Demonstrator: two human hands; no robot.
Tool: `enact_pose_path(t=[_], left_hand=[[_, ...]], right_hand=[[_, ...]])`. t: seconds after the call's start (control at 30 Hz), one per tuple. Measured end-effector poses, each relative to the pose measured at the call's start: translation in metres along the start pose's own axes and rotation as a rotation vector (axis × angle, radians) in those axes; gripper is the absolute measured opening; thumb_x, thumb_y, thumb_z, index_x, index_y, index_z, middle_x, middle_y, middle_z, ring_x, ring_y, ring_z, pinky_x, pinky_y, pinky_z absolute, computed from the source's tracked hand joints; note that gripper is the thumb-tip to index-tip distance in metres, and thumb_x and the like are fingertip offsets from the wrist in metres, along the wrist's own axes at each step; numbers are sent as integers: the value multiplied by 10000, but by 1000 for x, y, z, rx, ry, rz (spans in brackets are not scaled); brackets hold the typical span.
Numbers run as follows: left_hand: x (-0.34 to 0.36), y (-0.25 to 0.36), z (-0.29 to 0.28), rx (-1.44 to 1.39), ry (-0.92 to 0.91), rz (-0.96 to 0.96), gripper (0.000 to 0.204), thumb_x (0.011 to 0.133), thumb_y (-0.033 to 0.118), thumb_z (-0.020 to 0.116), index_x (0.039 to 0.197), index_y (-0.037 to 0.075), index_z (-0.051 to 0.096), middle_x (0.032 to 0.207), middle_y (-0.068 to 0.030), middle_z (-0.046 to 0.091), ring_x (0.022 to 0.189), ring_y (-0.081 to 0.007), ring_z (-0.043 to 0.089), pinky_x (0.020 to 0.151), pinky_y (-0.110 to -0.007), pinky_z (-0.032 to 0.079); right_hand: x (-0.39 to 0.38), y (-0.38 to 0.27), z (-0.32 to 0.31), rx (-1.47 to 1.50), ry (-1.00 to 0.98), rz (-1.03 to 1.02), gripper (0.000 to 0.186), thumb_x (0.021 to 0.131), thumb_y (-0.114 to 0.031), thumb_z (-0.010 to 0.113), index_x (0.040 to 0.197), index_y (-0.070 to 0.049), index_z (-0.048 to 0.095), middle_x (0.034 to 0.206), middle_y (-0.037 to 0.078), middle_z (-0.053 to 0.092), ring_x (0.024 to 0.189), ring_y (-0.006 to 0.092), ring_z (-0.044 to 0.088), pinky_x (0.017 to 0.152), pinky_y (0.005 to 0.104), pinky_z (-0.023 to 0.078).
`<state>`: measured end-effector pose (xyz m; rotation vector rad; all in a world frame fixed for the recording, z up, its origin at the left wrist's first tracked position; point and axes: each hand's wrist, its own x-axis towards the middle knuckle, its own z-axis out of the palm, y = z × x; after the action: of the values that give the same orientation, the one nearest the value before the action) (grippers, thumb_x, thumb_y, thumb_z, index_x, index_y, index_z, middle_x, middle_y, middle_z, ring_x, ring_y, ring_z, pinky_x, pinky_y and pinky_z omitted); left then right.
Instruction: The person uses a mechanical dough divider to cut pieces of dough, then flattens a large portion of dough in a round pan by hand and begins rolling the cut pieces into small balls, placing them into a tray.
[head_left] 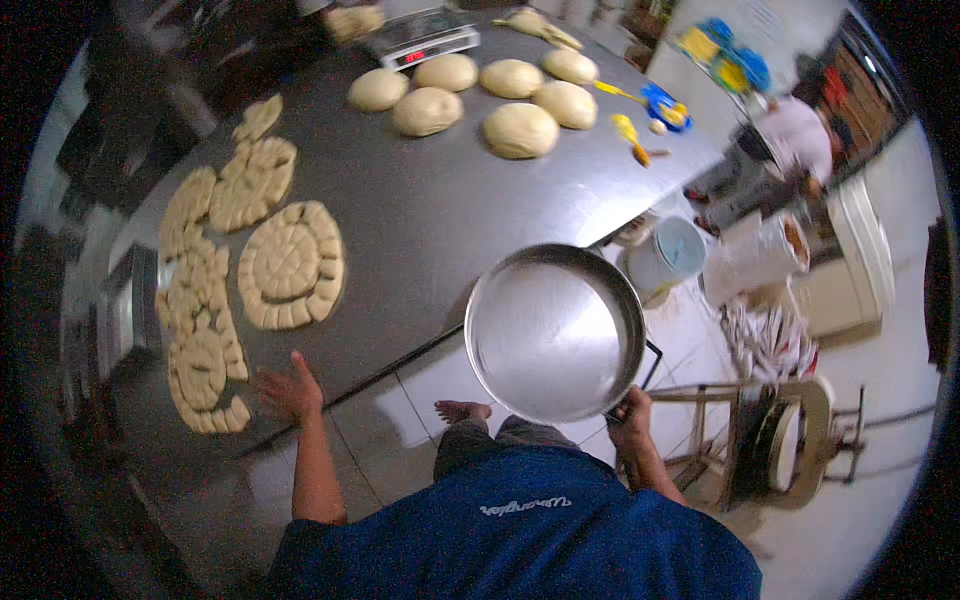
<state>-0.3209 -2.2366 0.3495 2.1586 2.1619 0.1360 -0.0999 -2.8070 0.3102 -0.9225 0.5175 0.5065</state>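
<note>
My right hand (630, 418) grips the side handle of a wide round metal pan (555, 330), which hangs past the table's near edge with its bare inside facing up. The pan's second dark handle sticks out free beside it. My left hand (291, 390) is open, fingers spread, above the near edge of the table. Close to it lie shaped dough pieces: a round spiral of cut dough (292, 265), a curved dough figure (203, 380) and another scored dough piece (253, 185). My left hand appears apart from all of them.
Several smooth dough balls (520, 130) sit at the far side of the steel table (400, 210), by a digital scale (428, 45). Yellow and blue items (665, 108) lie at the right end. Beyond are a bucket (677, 248), a chair (800, 440) and a bending person (790, 140).
</note>
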Motion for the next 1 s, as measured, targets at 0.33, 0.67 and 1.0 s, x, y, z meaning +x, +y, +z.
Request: enact_pose_path(t=[0.33,0.67,1.0], left_hand=[[-4,-16,28,-95,78,300,947,967,739,446,1616,68,289,1684,-229,212,1530,-453,253,1205,-677,144],[-174,178,10,253,-86,1351,1200,775,205,861,1670,249,62,1722,-194,74,1494,-514,278,1167,-752,211],[-137,184,37,327,-53,1361,1362,667,5,891,1671,252,5,1724,-215,-4,1470,-442,345,1142,-754,269]], right_hand=[[-131,18,-114,186,509,79,71,705,-83,590,749,-96,537,697,37,550,540,180,481,450,316,365],[-148,-41,-213,798,1278,-490,221,680,-177,637,722,-146,423,664,-6,397,505,154,379,429,316,326],[-188,-63,-241,798,1270,-701,250,661,-123,658,855,-101,503,764,48,511,557,156,477,430,271,366]])
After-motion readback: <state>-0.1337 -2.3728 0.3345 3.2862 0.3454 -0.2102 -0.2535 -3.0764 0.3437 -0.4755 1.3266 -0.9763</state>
